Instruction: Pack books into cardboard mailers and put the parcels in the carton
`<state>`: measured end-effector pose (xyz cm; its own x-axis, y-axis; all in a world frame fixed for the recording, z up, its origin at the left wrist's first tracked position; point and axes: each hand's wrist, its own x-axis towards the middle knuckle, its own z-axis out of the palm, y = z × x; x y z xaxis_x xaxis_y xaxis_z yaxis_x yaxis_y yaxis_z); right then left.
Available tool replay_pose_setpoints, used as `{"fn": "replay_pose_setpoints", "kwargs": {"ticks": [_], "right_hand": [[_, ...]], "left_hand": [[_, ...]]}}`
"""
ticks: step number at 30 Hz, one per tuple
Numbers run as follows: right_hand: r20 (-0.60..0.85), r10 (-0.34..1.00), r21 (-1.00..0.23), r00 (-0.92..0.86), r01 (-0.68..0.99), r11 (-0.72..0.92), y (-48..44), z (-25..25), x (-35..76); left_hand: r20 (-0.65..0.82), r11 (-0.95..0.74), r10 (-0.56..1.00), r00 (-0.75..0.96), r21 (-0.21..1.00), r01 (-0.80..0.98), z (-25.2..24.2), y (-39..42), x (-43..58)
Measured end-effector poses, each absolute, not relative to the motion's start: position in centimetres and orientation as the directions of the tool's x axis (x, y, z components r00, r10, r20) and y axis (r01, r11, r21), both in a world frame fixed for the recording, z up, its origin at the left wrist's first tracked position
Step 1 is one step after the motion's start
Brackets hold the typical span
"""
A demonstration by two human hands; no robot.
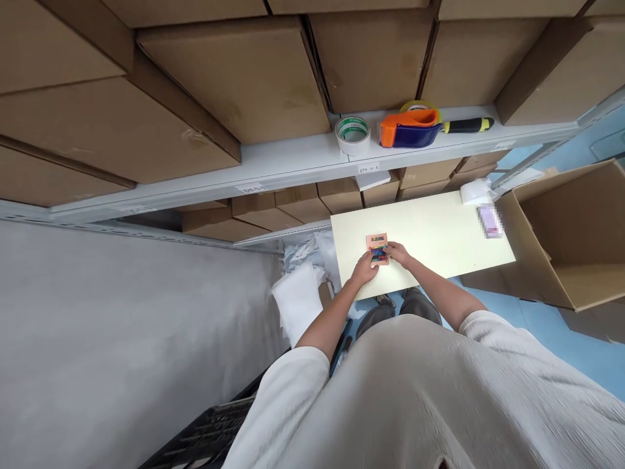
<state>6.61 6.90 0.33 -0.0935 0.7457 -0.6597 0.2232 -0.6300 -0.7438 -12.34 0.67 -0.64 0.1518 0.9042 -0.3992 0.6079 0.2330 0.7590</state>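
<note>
A small flat pink packet point(377, 241) with dark printing at its top and a colourful picture lies over the left part of the pale yellow board point(430, 244). My left hand point(364, 270) grips its lower left edge, thumb toward the bottom. At the right edge, the fingers of my right hand point(399, 253) are closed on the packet. Whether it rests on the board or is lifted slightly, I cannot tell. Part of its lower side is hidden behind my fingers.
A blurred purple item point(489, 221) and a white roll point(476, 191) are at the board's right end, beside an open carton point(527, 260). On the shelf point(293, 156) stand cartons, a tape roll point(352, 133), an orange-blue tape dispenser point(411, 128) and a black-yellow cutter point(467, 125). White foam sheets point(299, 301) lie left.
</note>
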Motion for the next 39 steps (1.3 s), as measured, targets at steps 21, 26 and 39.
{"fn": "replay_pose_setpoints", "kwargs": {"ticks": [21,26,39], "right_hand": [[-0.694,0.605,-0.72,-0.392,0.357,-0.595,6.9,5.1,4.2],[-0.684,0.689,-0.711,-0.24,0.427,-0.558,6.6,4.3,4.4],[-0.656,0.733,-0.726,-0.177,0.413,-0.55,5.8,1.9,3.4]], "left_hand": [[-0.439,0.573,0.816,-0.376,0.702,0.423,1.8,1.9,-15.7],[-0.446,0.568,0.821,-0.356,0.692,0.445,1.2,1.0,-16.8],[-0.465,0.453,0.876,-0.128,0.704,0.547,0.3,-0.1,-16.2]]}}
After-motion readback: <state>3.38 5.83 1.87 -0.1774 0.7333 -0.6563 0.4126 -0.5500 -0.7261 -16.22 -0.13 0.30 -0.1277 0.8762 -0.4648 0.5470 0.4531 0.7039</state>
